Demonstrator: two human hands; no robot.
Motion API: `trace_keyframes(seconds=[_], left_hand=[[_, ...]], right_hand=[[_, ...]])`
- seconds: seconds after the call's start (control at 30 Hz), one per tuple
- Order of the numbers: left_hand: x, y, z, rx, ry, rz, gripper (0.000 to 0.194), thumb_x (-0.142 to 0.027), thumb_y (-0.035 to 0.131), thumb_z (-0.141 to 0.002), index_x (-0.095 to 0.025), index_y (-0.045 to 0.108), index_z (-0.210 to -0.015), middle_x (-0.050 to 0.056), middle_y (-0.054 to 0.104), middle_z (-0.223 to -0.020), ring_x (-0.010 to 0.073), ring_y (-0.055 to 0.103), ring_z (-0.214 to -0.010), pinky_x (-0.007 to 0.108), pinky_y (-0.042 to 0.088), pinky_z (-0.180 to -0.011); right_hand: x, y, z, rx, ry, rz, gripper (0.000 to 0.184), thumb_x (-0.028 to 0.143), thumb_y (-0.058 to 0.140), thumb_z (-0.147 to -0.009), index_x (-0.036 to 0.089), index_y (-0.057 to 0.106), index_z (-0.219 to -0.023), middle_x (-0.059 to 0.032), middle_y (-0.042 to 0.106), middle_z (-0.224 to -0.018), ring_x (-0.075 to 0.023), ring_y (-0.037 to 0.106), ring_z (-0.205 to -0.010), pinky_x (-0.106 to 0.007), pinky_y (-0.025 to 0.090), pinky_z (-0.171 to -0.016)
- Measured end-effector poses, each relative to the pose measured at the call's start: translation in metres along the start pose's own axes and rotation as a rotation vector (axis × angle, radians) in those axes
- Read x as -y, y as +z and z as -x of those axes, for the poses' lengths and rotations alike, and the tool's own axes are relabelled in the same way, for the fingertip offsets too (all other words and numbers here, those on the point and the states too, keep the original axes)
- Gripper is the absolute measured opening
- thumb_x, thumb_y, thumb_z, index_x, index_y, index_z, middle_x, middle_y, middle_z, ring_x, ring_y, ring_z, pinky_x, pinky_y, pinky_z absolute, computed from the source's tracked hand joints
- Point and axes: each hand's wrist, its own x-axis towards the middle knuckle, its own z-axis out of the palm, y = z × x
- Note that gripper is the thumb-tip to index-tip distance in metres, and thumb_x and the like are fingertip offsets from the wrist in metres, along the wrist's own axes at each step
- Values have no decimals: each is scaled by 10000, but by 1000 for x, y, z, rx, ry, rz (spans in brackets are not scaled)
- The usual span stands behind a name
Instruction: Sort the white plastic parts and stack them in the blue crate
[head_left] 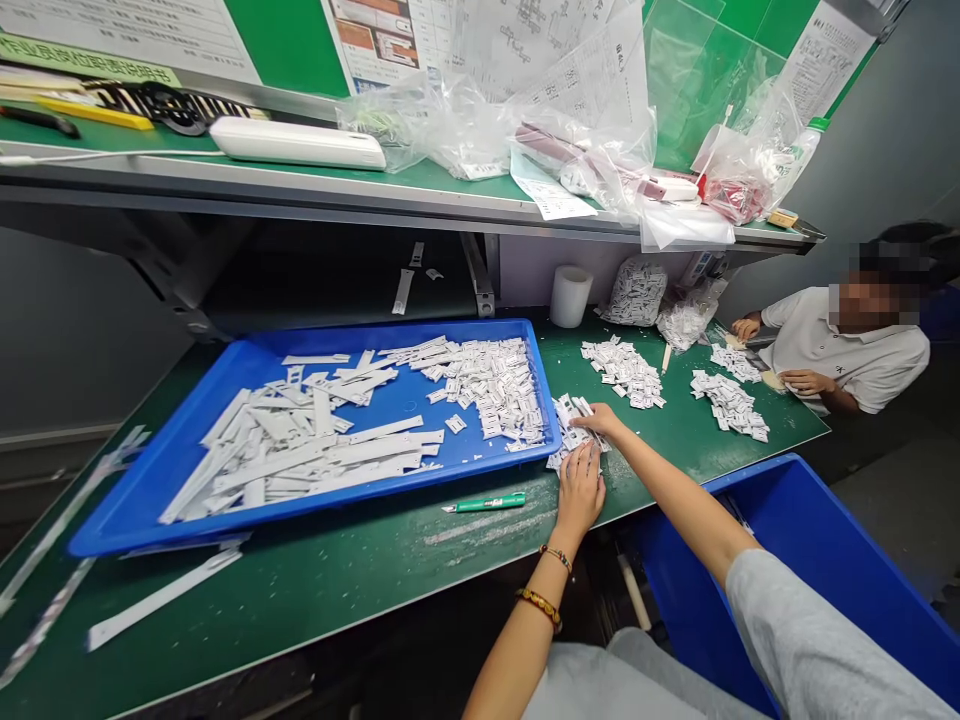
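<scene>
My left hand [580, 490] lies palm down at the near edge of a small heap of white die-cut paper strips [571, 432], its fingers hiding what is beneath. My right hand [600, 420] reaches in from the right, fingertips on top of that heap. The heap sits on the green workbench [480, 555] against the corner of a blue plastic tray [390, 330]. Inside the tray, long white strips [300, 440] lie on the left and small white pieces [491, 385] on the right. Beaded bracelets circle my left wrist.
A green utility knife [487, 503] lies near the bench edge. Sorted heaps [622, 372] of white pieces stand further along, where a co-worker's hands [746, 327] rest. A blue bin [750, 600] sits below right. An overhead shelf [262, 175] holds plastic bags and papers.
</scene>
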Motion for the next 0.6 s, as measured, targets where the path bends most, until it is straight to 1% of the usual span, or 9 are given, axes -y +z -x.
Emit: trace_keyframes(seconds=[0.13, 0.23, 0.27, 0.33, 0.37, 0.4, 0.43, 0.53, 0.6], left_hand=[[2, -10, 8, -81, 17, 18, 406, -98, 485, -884, -215, 633, -1243, 82, 653, -1316, 243, 558, -1190, 407, 378, -1021], [13, -29, -1, -100, 21, -4, 422, -91, 505, -873, -274, 659, -1221, 59, 676, -1280, 249, 561, -1158, 441, 334, -1043], [19, -37, -10, -90, 2, -21, 433, -94, 504, -874, -281, 654, -1234, 62, 666, -1294, 262, 548, -1174, 463, 316, -1059], [33, -53, -37, -39, -52, -61, 456, -88, 476, -876, -268, 638, -1262, 78, 632, -1339, 292, 508, -1227, 514, 288, -1085], [41, -58, -54, 9, -79, -79, 481, -64, 449, -870, -253, 629, -1274, 87, 612, -1362, 304, 483, -1258, 537, 271, -1099], [49, -62, -72, 84, -70, -93, 491, -38, 427, -857, -227, 636, -1259, 105, 604, -1365, 315, 464, -1279, 558, 257, -1107], [57, -64, -90, 180, -27, -105, 495, -17, 413, -841, -193, 642, -1243, 132, 596, -1365, 326, 447, -1296, 575, 245, -1112], [74, -56, -134, 316, 93, -80, 434, 11, 448, -796, -219, 725, -1039, 106, 690, -1203, 293, 489, -1255, 526, 257, -1122], [80, -44, -153, 398, 151, -53, 342, 9, 516, -763, -230, 744, -853, 93, 742, -1018, 274, 542, -1176, 481, 283, -1103]], right_hand=[[-1, -2, 0, -40, -5, -68, 232, 297, 782, -590, 160, 621, -686, 36, 572, -601, -105, 497, -564, -212, 358, -537], [-1, -5, 1, -61, -2, -98, 230, 296, 780, -596, 157, 612, -669, 50, 535, -570, -88, 457, -539, -204, 336, -522], [-1, -5, 2, -66, -2, -108, 236, 299, 784, -598, 155, 612, -671, 54, 524, -563, -81, 444, -531, -201, 330, -517], [-1, -7, 3, -67, -4, -129, 245, 311, 790, -610, 153, 620, -692, 63, 507, -551, -70, 419, -511, -196, 324, -505], [-1, -7, 4, -66, -3, -138, 244, 312, 789, -620, 153, 624, -706, 67, 499, -543, -66, 407, -499, -194, 324, -498], [-1, -8, 4, -66, 0, -146, 238, 309, 784, -633, 152, 626, -717, 70, 490, -534, -64, 397, -487, -193, 324, -489], [-1, -8, 5, -68, 5, -151, 226, 301, 775, -647, 152, 624, -723, 72, 482, -525, -63, 389, -476, -194, 326, -481], [0, -6, 7, -76, 23, -150, 179, 266, 744, -686, 151, 613, -727, 73, 469, -503, -68, 382, -451, -199, 341, -462], [-1, -6, 8, -74, 31, -136, 151, 247, 727, -702, 150, 618, -742, 71, 476, -504, -70, 388, -446, -200, 352, -458]])
